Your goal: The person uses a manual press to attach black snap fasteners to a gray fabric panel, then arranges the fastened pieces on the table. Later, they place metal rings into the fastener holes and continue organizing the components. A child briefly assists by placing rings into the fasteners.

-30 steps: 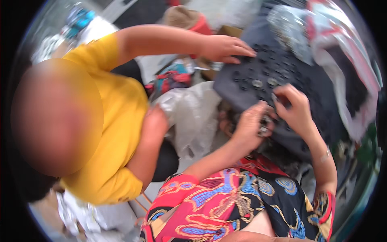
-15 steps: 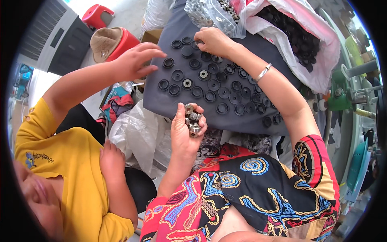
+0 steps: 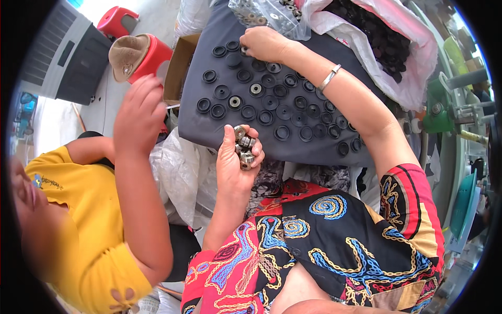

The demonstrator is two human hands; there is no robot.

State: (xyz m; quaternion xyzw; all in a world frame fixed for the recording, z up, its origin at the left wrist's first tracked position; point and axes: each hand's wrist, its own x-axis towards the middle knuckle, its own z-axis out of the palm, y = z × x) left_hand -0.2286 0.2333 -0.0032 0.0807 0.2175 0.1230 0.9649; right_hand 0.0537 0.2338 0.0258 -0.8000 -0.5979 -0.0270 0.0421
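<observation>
My left hand, palm up near the front edge of the grey cloth-covered table, is closed round several small metal bearings. At the far side my right hand, wearing a bracelet, is closed in a pinch on a small ring-like piece, apparently a bearing, mostly hidden by the fingers. Below and around that hand, many round black plastic caps lie spread over the cloth. Silvery bearings sit in some of them, such as one bearing mid-table and another bearing nearer the left.
A clear plastic bag of metal parts lies at the table's back, beside a white sack full of black pieces. At left sits a co-worker in a yellow top, near a cardboard box. Green machinery stands at right.
The co-worker's raised hand has drawn back from the table's left edge. My right hand stays at the far caps while the whole view has shifted slightly. My left hand still holds the bearings.
</observation>
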